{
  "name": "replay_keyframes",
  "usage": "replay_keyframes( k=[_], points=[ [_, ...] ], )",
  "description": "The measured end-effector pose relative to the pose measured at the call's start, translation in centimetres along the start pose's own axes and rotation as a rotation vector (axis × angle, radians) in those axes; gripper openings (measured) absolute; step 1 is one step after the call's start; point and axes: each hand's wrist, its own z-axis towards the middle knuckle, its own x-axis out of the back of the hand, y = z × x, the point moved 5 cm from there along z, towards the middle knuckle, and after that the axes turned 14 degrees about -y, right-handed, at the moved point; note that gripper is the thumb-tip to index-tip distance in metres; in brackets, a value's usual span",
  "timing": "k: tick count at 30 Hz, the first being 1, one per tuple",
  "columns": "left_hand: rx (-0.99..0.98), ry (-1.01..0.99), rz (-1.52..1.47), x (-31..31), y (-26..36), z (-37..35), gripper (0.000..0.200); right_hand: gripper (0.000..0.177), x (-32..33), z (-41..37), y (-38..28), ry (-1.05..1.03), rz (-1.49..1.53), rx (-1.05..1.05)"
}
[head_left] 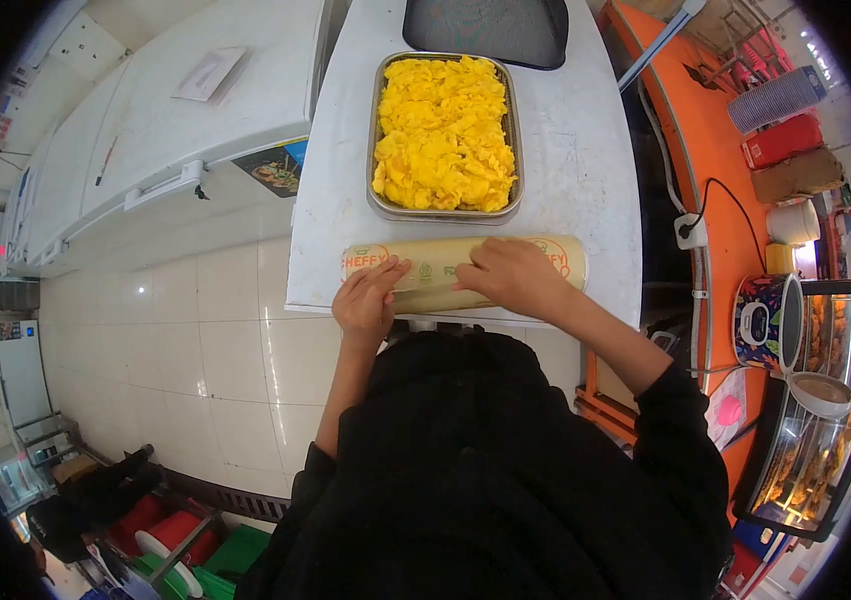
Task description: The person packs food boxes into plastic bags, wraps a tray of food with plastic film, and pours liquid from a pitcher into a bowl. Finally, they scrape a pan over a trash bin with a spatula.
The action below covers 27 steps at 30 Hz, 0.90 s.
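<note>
Both hands (364, 304) (524, 276) curl inward on the printed roll (430, 271).

White surface (581, 180): a dark rimmed tray (486, 30) lies at its far end. Left side: a white chest unit (166, 125), with a sheet of paper (211, 74) on top. Right side: an orange surface (691, 130) bears a power socket (690, 231) with black cable (738, 190), a red package (782, 141) beside a cardboard box (798, 176), and a patterned appliance (754, 322). A white bowl (821, 395) is near a lit display case (764, 450) containing browned food (796, 480). Floor (236, 360): pale tile. Lower left: green crates (236, 552) and a person in dark clothing (71, 512), partly visible.
</note>
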Motion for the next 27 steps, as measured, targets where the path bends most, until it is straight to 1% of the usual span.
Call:
replay_keyframes(
  k=[1, 3, 4, 6, 7, 9, 10, 12, 13, 15, 16, 18, 19, 21, 22, 24, 25, 27],
  points=[
    [0.002, 0.002, -0.001, -0.1, -0.2, 0.0, 0.015, 0.022, -0.1, -0.4, -0.4, -0.002, -0.001, 0.001],
    [0.032, 0.018, 0.031, 0.0, -0.8, 0.0, 0.016, 0.021, -0.6, -1.0, -1.2, -0.116, 0.092, -0.088],
    [0.032, 0.017, 0.031, 0.1, -1.1, 0.0, 0.016, 0.021, -0.4, -1.2, -1.4, -0.116, 0.093, -0.088],
    [0.059, 0.04, 0.066, 0.7, -1.8, -0.2, 0.016, 0.018, -0.3, -1.8, -0.3, -0.073, 0.394, -0.295],
    [0.079, 0.037, 0.079, 1.0, -1.9, -0.3, 0.017, 0.018, -0.4, -2.3, 0.2, -0.078, 0.395, -0.294],
    [0.091, 0.068, 0.086, 1.2, -2.1, -0.6, 0.017, 0.017, -0.1, -3.3, 0.2, 0.015, 0.244, -0.141],
    [0.094, 0.101, 0.094, 1.4, -2.2, -0.6, 0.018, 0.017, 0.0, -3.4, 0.5, 0.014, 0.243, -0.143],
    [0.077, 0.083, 0.082, 1.7, -2.3, -0.4, 0.019, 0.016, 1.0, -3.8, 0.5, 0.133, 0.179, -0.166],
    [0.087, 0.077, 0.082, 1.7, -2.4, -0.4, 0.019, 0.016, 1.0, -4.0, 0.1, 0.13, 0.182, -0.176],
    [0.093, 0.064, 0.078, 1.7, -2.5, -0.1, 0.02, 0.018, -0.4, -4.1, -0.2, -0.145, 0.275, -0.321],
    [0.087, 0.069, 0.044, 1.8, -2.6, 0.4, 0.02, 0.018, 0.0, -4.0, -0.2, -0.139, 0.277, -0.329],
    [0.08, 0.073, 0.009, 2.0, -2.6, 0.8, 0.02, 0.021, 0.8, -4.5, 0.8, -0.095, 0.548, -0.448],
    [0.073, 0.061, -0.002, 2.0, -2.8, 0.9, 0.018, 0.021, 0.9, -5.3, 0.9, -0.09, 0.544, -0.447],
    [0.054, 0.062, -0.007, 2.0, -3.1, 1.2, 0.017, 0.025, 1.1, -7.0, 0.8, -0.131, 0.327, -0.391],
    [0.062, 0.045, -0.006, 2.0, -3.1, 1.1, 0.015, 0.025, 1.4, -7.2, 1.2, -0.125, 0.321, -0.39],
    [0.073, 0.025, -0.008, 1.9, -3.5, 1.2, 0.014, 0.022, 2.6, -7.5, 1.5, 0.031, 0.293, -0.41],
    [0.05, 0.058, -0.024, 1.9, -3.6, 1.3, 0.013, 0.022, 1.9, -7.6, 1.2, 0.028, 0.294, -0.411],
    [0.027, 0.091, -0.042, 2.1, -3.6, 1.6, 0.013, 0.014, -0.9, -8.9, 2.3, 0.192, 0.925, -0.704]
  ],
)
